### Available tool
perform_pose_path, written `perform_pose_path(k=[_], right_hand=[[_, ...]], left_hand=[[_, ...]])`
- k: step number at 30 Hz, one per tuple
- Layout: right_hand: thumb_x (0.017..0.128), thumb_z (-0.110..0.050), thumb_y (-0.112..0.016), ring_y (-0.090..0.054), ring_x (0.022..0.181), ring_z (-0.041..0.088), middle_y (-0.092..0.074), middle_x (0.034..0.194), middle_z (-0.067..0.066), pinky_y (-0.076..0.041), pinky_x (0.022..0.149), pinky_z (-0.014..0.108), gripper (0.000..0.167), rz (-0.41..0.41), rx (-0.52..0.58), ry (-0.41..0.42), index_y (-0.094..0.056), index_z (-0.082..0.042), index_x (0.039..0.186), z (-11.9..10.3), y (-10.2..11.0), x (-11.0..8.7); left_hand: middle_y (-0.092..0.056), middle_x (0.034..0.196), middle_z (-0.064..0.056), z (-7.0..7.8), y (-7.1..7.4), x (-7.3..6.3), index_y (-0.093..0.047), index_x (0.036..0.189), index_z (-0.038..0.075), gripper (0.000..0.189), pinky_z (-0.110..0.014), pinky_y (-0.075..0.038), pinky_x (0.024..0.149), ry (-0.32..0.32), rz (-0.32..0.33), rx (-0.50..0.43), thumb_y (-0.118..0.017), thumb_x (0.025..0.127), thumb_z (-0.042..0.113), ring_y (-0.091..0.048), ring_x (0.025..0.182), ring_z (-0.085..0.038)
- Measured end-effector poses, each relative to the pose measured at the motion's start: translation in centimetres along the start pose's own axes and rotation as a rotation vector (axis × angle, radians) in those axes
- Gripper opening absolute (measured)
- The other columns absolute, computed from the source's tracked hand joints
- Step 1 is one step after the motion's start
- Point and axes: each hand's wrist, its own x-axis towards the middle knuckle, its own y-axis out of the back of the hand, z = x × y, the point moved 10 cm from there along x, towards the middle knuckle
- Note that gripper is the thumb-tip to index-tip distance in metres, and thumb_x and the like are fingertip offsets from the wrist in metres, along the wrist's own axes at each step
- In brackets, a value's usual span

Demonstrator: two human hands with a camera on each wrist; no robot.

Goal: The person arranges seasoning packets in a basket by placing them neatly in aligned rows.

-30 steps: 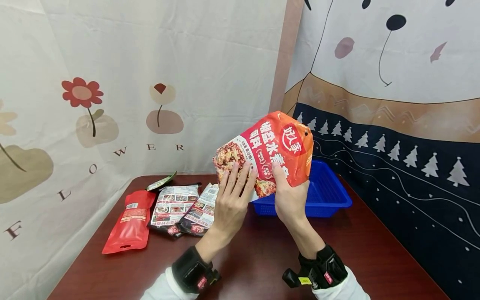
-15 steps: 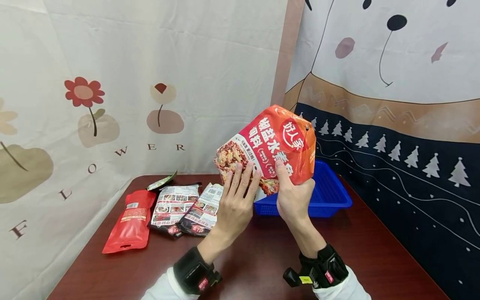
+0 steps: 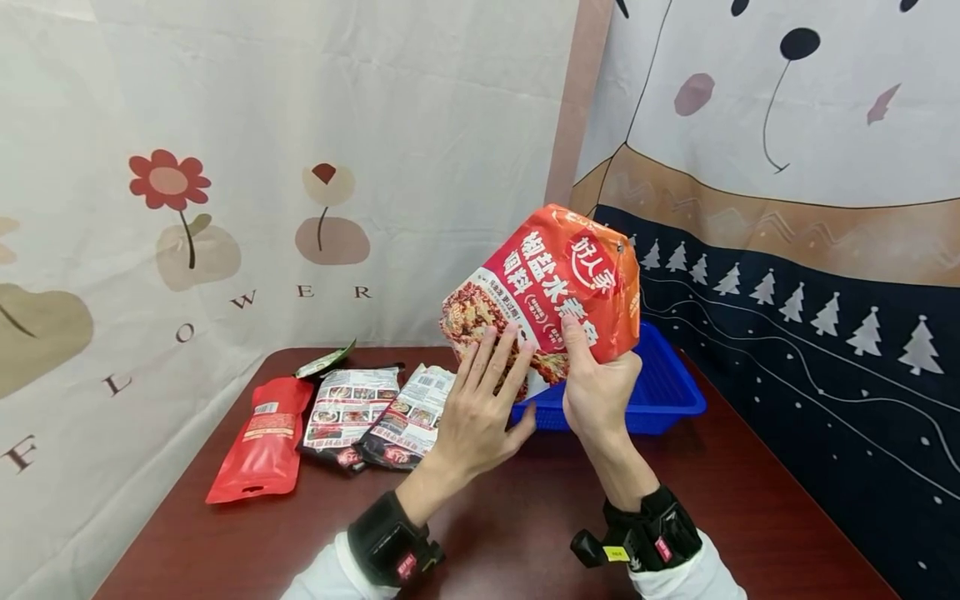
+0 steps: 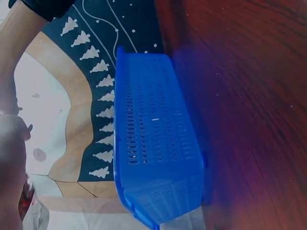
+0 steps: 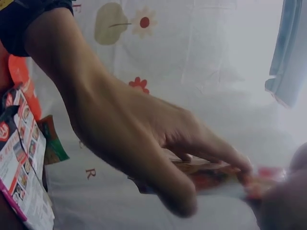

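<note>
A red and orange seasoning packet (image 3: 558, 283) with white Chinese lettering and a food picture is held tilted in the air over the table. My right hand (image 3: 600, 392) grips its lower right edge, thumb on the printed front and the other fingers out of sight behind. My left hand (image 3: 480, 417) lays its straight fingers on the food picture at the lower left, its thumb standing away from the packet. In the right wrist view, the left hand (image 5: 129, 120) reaches across to the packet (image 5: 206, 177), which is partly blurred.
A blue perforated plastic basket (image 3: 663, 408) stands behind the right hand on the dark red table (image 3: 517, 525). To the left lie a red pouch (image 3: 262, 442), two black-and-white printed packets (image 3: 352, 408) and a green packet (image 3: 326, 360). Printed curtains hang behind.
The packet and both hands have shifted slightly up and to the right. The left thumb now shows spread away from its fingers. The right hand keeps its grip.
</note>
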Motion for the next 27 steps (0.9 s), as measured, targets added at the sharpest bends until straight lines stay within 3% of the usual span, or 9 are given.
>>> perform_pose_path(k=[5, 13, 16, 20, 27], right_hand=[[0.109, -0.011, -0.075, -0.081, 0.124, 0.028, -0.077, 0.138, 0.015, -0.069, 0.1, 0.041, 0.041, 0.022, -0.027, 0.013, -0.066, -0.002, 0.149, -0.1, 1.1, 1.0], [0.108, -0.018, -0.077, -0.078, 0.13, 0.03, -0.075, 0.142, 0.015, -0.068, 0.103, 0.035, 0.046, 0.101, -0.075, 0.028, -0.065, -0.007, 0.151, -0.9, 3.5, 2.8], [0.107, -0.017, -0.078, -0.077, 0.13, 0.03, -0.075, 0.142, 0.015, -0.068, 0.102, 0.033, 0.046, 0.149, -0.071, 0.046, -0.065, -0.008, 0.15, -1.4, 4.7, 3.4], [0.107, -0.016, -0.078, -0.076, 0.131, 0.031, -0.075, 0.143, 0.015, -0.068, 0.103, 0.032, 0.046, 0.186, -0.083, 0.09, -0.065, -0.008, 0.151, -2.1, 6.0, 4.2], [0.107, -0.014, -0.078, -0.077, 0.131, 0.032, -0.076, 0.143, 0.017, -0.067, 0.104, 0.033, 0.045, 0.222, -0.091, 0.152, -0.067, -0.008, 0.15, -3.1, 7.4, 5.2]], left_hand=[[-0.048, 0.178, -0.017, 0.1, -0.1, 0.1, -0.05, 0.169, 0.01, 0.1, -0.06, -0.042, 0.134, -0.053, -0.01, -0.057, -0.089, 0.086, 0.048, -0.045, 0.166, -0.042], [-0.059, 0.166, -0.019, -1.0, 0.3, -0.2, -0.057, 0.161, 0.006, 0.078, -0.062, -0.042, 0.131, -0.052, 0.065, -0.202, -0.075, 0.099, 0.05, -0.055, 0.156, -0.041], [-0.062, 0.163, -0.019, -1.3, -0.1, -0.5, -0.06, 0.158, 0.005, 0.074, -0.06, -0.043, 0.131, -0.039, 0.064, -0.227, -0.075, 0.1, 0.048, -0.056, 0.154, -0.04], [-0.062, 0.164, -0.016, -1.5, -1.5, -1.0, -0.058, 0.161, 0.007, 0.078, -0.058, -0.045, 0.131, -0.025, -0.017, -0.236, -0.08, 0.097, 0.047, -0.055, 0.157, -0.036], [-0.063, 0.164, -0.01, -1.7, -5.4, -2.5, -0.057, 0.163, 0.012, 0.073, -0.057, -0.045, 0.133, 0.016, -0.269, -0.224, -0.08, 0.102, 0.045, -0.055, 0.158, -0.034]])
